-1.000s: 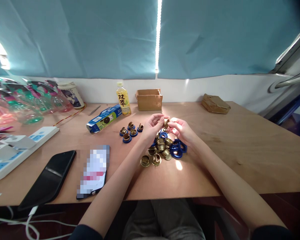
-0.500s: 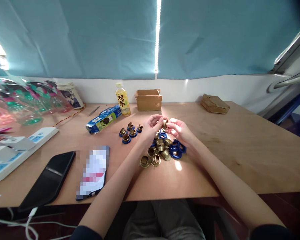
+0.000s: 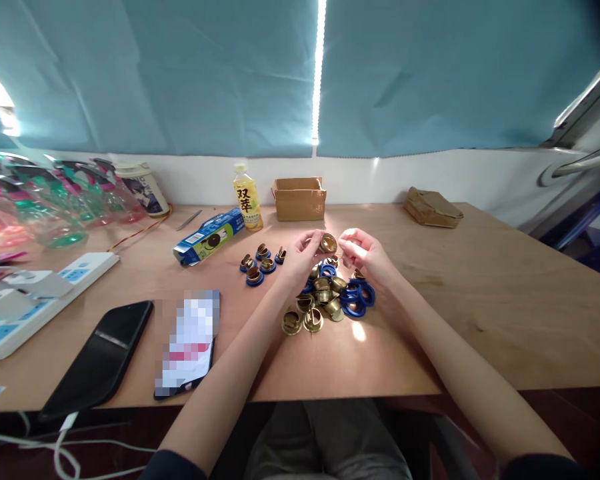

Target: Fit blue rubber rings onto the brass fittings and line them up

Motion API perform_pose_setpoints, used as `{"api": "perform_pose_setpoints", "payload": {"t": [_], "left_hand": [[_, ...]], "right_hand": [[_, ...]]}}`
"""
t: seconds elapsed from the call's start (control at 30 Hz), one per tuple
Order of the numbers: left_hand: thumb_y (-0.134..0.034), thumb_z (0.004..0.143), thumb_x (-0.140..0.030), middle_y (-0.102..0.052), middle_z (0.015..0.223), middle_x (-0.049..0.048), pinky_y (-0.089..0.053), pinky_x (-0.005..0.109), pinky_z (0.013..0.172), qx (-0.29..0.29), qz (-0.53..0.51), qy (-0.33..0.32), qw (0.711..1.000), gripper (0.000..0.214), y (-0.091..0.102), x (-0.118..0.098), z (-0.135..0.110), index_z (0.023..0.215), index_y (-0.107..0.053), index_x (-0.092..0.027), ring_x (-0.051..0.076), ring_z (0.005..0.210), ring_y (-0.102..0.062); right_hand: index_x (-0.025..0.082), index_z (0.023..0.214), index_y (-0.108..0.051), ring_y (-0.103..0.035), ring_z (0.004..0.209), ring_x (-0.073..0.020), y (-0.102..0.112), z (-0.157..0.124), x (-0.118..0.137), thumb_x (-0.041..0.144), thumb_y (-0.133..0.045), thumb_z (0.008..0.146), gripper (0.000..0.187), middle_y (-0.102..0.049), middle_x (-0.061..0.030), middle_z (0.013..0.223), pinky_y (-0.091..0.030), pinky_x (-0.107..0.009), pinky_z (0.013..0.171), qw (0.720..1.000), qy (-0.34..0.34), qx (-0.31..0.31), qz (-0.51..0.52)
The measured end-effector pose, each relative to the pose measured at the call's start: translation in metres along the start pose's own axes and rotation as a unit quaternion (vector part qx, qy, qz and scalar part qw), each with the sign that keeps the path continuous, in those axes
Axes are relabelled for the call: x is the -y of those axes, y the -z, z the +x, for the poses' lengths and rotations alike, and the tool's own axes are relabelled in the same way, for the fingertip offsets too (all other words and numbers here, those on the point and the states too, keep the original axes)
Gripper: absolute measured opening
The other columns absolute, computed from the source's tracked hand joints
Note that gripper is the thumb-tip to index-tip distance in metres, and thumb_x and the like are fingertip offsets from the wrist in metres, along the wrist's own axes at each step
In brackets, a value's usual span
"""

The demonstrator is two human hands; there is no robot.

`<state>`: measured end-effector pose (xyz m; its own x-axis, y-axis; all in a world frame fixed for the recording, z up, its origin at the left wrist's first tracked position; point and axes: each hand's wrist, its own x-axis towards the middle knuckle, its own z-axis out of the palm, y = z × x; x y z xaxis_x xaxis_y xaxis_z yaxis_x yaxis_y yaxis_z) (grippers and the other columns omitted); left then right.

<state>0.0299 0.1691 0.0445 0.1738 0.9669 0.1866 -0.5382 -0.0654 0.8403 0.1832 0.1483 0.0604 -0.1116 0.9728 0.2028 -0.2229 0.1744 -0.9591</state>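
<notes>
Over a pile of parts, my left hand [image 3: 303,257] pinches a round brass-coloured fitting [image 3: 329,244], its round face turned toward me. My right hand [image 3: 364,255] is just right of it, a small gap away, with thumb and fingertips pressed together; whatever they hold, if anything, I cannot make out. Beneath both hands lie several loose brass fittings [image 3: 323,297], partly covered by the hands. Blue rings [image 3: 354,307] are heaped at the right side of the pile. To the left stands a group of brass fittings with blue rings around their bases [image 3: 255,276].
Behind the pile are an open cardboard box [image 3: 300,203], a yellow drink bottle [image 3: 249,200] and a blue carton [image 3: 209,239]. Two phones [image 3: 100,357] and a power strip [image 3: 45,303] occupy the left. Spray bottles [image 3: 50,213] stand far left; a brown paper package [image 3: 433,208] lies back right.
The brass fitting has turned so its round face shows. My right hand has moved slightly right, off the fitting, while my left hand keeps hold of it.
</notes>
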Motion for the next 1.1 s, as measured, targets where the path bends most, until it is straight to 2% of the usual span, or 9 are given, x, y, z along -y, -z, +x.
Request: {"api": "perform_pose_setpoints", "payload": {"t": [0.23, 0.37, 0.5, 0.6, 0.67, 0.77, 0.87, 1.0, 1.1], "left_hand": [[-0.083, 0.071, -0.045, -0.072, 0.081, 0.004, -0.058, 0.034, 0.08, 0.01, 0.003, 0.015, 1.0, 0.037, -0.001, 0.003, 0.0, 0.088, -0.072, -0.014, 0.017, 0.079, -0.069], [-0.083, 0.071, -0.044, -0.072, 0.081, 0.0038, -0.058, 0.034, 0.082, 0.007, 0.005, 0.014, 1.0, 0.035, 0.0, 0.003, 0.0, 0.087, -0.072, -0.014, 0.017, 0.081, -0.069], [-0.082, 0.073, -0.043, -0.071, 0.081, 0.0026, -0.056, 0.032, 0.08, 0.002, 0.007, 0.013, 1.0, 0.034, 0.001, 0.002, 0.0, 0.089, -0.072, -0.015, 0.014, 0.076, -0.067], [-0.082, 0.072, -0.043, -0.071, 0.08, 0.0016, -0.054, 0.028, 0.076, -0.003, 0.009, 0.012, 1.0, 0.034, 0.001, 0.003, 0.0, 0.088, -0.072, -0.015, 0.012, 0.074, -0.066], [-0.083, 0.071, -0.044, -0.071, 0.078, 0.0015, -0.053, 0.026, 0.072, -0.006, 0.011, 0.012, 1.0, 0.035, 0.002, 0.004, 0.0, 0.087, -0.072, -0.015, 0.012, 0.072, -0.066], [-0.082, 0.072, -0.045, -0.071, 0.076, 0.0014, -0.052, 0.025, 0.068, -0.011, 0.012, 0.012, 1.0, 0.035, 0.003, 0.006, 0.002, 0.088, -0.071, -0.015, 0.012, 0.069, -0.065], [-0.081, 0.074, -0.044, -0.071, 0.078, 0.0015, -0.052, 0.025, 0.071, -0.009, 0.01, 0.013, 1.0, 0.034, 0.003, 0.006, 0.002, 0.088, -0.07, -0.015, 0.011, 0.07, -0.066], [-0.078, 0.077, -0.045, -0.071, 0.083, 0.0023, -0.053, 0.028, 0.08, 0.01, 0.015, 0.015, 1.0, 0.033, 0.0, 0.002, -0.001, 0.09, -0.07, -0.016, 0.012, 0.076, -0.068], [-0.079, 0.078, -0.04, -0.073, 0.086, 0.0046, -0.052, 0.034, 0.09, 0.035, 0.032, 0.02, 0.999, 0.031, -0.003, -0.002, -0.004, 0.094, -0.07, -0.016, 0.016, 0.086, -0.07]], "right_hand": [[0.023, 0.087, -0.056, -0.042, 0.048, -0.0091, 0.003, 0.0, -0.002, 0.045, -0.082, 0.07, 0.038, -0.048, 0.0088, 0.057, -0.03, -0.024, 0.051, 0.998, 0.029, 0.0, -0.048], [0.022, 0.088, -0.058, -0.044, 0.054, -0.0106, 0.002, -0.003, -0.001, 0.046, -0.075, 0.078, 0.031, -0.051, 0.0057, 0.064, -0.032, -0.026, 0.053, 0.991, 0.074, 0.012, -0.112], [0.022, 0.09, -0.059, -0.042, 0.056, -0.0122, -0.002, -0.008, -0.004, 0.042, -0.067, 0.087, 0.022, -0.044, 0.0055, 0.063, -0.034, -0.027, 0.055, 0.97, 0.132, 0.016, -0.205], [0.023, 0.089, -0.057, -0.038, 0.054, -0.0122, -0.007, -0.013, -0.009, 0.037, -0.062, 0.091, 0.015, -0.041, 0.0056, 0.061, -0.032, -0.028, 0.054, 0.941, 0.168, -0.007, -0.293], [0.023, 0.089, -0.057, -0.04, 0.055, -0.013, -0.008, -0.016, -0.012, 0.035, -0.061, 0.091, 0.013, -0.044, 0.0043, 0.062, -0.034, -0.029, 0.056, 0.908, 0.205, -0.015, -0.364], [0.024, 0.094, -0.059, -0.047, 0.061, -0.0156, -0.01, -0.017, -0.018, 0.036, -0.062, 0.09, 0.013, -0.054, -0.0002, 0.073, -0.038, -0.03, 0.061, 0.855, 0.254, -0.012, -0.453], [0.024, 0.094, -0.059, -0.052, 0.069, -0.0185, -0.01, -0.016, -0.022, 0.034, -0.051, 0.097, 0.013, -0.06, -0.0052, 0.085, -0.039, -0.031, 0.065, 0.822, 0.266, -0.02, -0.503], [0.024, 0.094, -0.056, -0.054, 0.077, -0.0208, -0.01, -0.014, -0.021, 0.034, -0.043, 0.1, 0.018, -0.06, -0.0072, 0.09, -0.04, -0.032, 0.068, 0.83, 0.266, -0.033, -0.489], [0.023, 0.089, -0.055, -0.053, 0.072, -0.0195, -0.009, -0.012, -0.017, 0.04, -0.046, 0.099, 0.021, -0.059, -0.005, 0.084, -0.04, -0.032, 0.069, 0.872, 0.238, -0.06, -0.423]]}}
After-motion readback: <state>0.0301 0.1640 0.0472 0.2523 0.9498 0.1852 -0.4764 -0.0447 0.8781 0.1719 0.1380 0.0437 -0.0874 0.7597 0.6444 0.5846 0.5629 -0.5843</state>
